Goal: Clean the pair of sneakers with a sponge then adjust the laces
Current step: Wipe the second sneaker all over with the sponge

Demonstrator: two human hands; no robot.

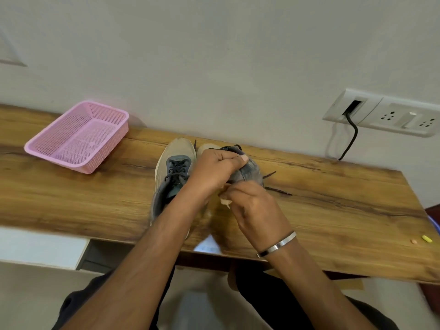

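Both forearms reach forward, the left hand [214,167] curled with thumb extended, the right hand [254,206] apparently pinching something pale, its fingers blurred.

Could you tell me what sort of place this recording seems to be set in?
Probably a room in a home: a wooden desk fixed against a plain white wall, a wall socket panel with a black cable plugged in, and a pink plastic basket.

The wooden table [333,201] crosses the middle of the frame. On it lie a pink basket [78,136] at upper left, two sneakers [172,172] at centre, and two small bits [422,239] at right edge.
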